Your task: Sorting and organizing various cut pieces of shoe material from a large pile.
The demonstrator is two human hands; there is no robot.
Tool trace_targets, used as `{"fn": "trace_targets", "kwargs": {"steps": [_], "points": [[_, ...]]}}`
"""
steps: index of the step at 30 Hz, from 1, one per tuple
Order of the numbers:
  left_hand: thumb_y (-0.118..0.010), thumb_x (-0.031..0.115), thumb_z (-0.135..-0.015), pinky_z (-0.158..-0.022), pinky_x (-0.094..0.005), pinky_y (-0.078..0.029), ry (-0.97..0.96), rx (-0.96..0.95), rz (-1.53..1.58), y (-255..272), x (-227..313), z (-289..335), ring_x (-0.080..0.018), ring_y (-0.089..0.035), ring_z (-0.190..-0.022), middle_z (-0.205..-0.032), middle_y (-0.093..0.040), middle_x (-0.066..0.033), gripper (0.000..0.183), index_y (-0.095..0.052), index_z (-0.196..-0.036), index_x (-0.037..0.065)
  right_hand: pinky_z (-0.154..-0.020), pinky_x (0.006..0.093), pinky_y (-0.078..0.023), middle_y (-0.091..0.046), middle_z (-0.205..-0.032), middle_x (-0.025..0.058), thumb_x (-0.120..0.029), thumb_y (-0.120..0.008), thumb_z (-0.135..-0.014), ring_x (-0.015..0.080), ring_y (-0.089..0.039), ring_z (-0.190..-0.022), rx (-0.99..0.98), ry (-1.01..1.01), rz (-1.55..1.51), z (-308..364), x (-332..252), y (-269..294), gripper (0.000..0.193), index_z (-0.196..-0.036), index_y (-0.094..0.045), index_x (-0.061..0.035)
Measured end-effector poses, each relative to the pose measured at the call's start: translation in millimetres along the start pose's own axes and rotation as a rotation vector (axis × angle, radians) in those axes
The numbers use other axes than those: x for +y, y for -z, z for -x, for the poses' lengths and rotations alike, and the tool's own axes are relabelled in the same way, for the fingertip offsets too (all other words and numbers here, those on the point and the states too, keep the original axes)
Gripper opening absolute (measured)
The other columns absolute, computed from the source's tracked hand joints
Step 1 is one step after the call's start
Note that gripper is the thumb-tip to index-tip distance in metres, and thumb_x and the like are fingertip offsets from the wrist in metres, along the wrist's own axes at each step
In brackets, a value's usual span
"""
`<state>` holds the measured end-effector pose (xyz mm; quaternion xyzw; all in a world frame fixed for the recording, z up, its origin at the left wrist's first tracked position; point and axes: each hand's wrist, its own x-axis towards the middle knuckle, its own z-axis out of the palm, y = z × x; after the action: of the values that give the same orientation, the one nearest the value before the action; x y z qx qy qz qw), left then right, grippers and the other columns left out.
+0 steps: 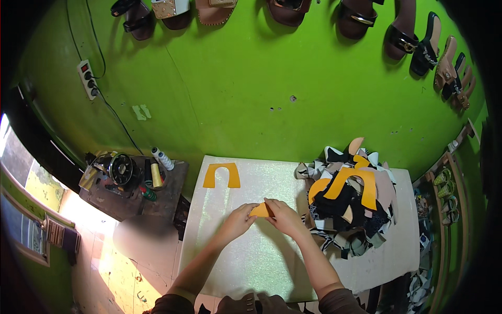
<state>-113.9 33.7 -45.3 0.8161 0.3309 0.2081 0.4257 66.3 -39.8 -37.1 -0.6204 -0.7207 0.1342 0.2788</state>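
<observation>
Head view: small orange piece (260,210) sits right between the two hands, left hand (238,222) at its 8 o'clock, right hand (285,217) at its 4. Clock refs below are from that piece, 12 = top of picture. Fingers hide part of it; can't tell if it's folded, or how high it is off the white bench (214,272).

Around: orange arch-shaped piece (210,178) lies flat on the bench at 10–11, legs toward 6, well apart from the hands. Heap of scraps (334,201) at 3, black, white, grey and patterned, takes up much of the bench's right side, near the right hand and crowding that flank. Second orange arch (368,193) lies on top of the heap, between 2 and 3. Dark side bench (162,206) at 9 carries a black handwheel (121,168), a white thread cone (165,160) and a yellow one (156,175). Power strip (87,79) on the green wall (235,104) at 10. Row of sandals (355,18) up there too, 11 round to 2.

Hands: close together, piece bridging them. Left has thumb and fingers pinched on its left end; right has fingers curled over its right end. Both closed down on it.
</observation>
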Motion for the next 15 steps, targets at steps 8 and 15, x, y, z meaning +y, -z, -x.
{"fn": "trace_targets", "kwargs": {"steps": [8, 15], "points": [[-0.06, 0.01, -0.08, -0.074, -0.0371, -0.048, -0.024, 0.016, -0.108, -8, -72, -43, -0.0288, -0.059, -0.077, -0.094, -0.06, -0.0147, 0.035, -0.055, -0.113, 0.005, -0.084, 0.0371, -0.046, -0.052, -0.108, 0.0131, -0.011, -0.067, -0.074, 0.0309, -0.051, -0.1, -0.012, -0.2, -0.01, -37, 35, -53, 0.051, -0.122, -0.049, -0.0076], [-0.057, 0.017, -0.082, -0.096, -0.0407, -0.036, 0.064, 0.113, -0.37, -7, -108, -92, -0.0325, -0.044, -0.114, -0.123, -0.047, -0.0143, 0.043, -0.047, -0.122, 0.002, -0.084, 0.0381, -0.046, -0.054, -0.108, 0.0136, -0.015, -0.064, -0.076, 0.0316, -0.051, -0.099, 0.116, -0.321, 0.039, -88, 83, -76, 0.05, -0.123, -0.049, -0.0044]]}}
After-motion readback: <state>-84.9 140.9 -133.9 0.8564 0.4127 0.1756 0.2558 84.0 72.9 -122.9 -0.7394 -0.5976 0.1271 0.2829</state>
